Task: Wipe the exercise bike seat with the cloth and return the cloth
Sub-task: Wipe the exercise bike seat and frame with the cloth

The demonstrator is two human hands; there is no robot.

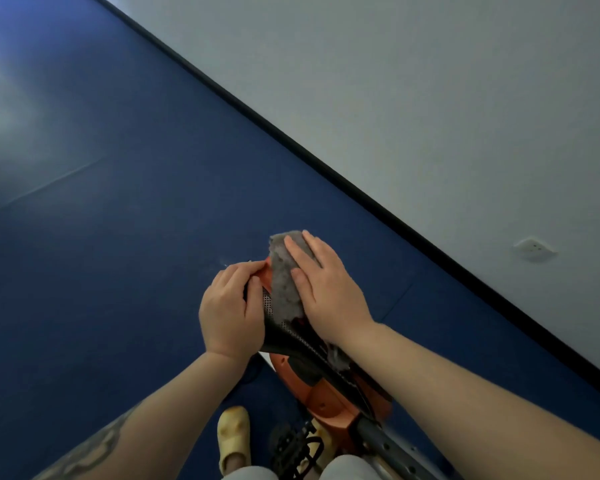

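My right hand (326, 289) lies flat and spread, fingers together, pressing a grey fluffy cloth (284, 275) onto the exercise bike seat (284, 336), while my left hand (232, 306) curls around the seat's left edge, fingers bent over an orange part of it and thumb on top. The cloth covers the far portion of the seat, its far end sticking out past my fingertips, and a wisp of it shows under my right wrist on the near side. The seat's black perforated surface is visible between my two hands and runs back toward me. Below it, near the bottom of the view, sits the bike's orange body (329, 393), with a grey perforated post (388, 445) angling down to the right and a black pedal (291, 445) just left of it. My foot in a pale yellow slipper (232, 434) stands on the dark blue floor (101, 202) left of the pedal. A black baseboard (326, 171) cuts diagonally across the scene, dividing the floor from a pale grey wall (430, 98) on the right, where a white wall socket (534, 247) is mounted low.
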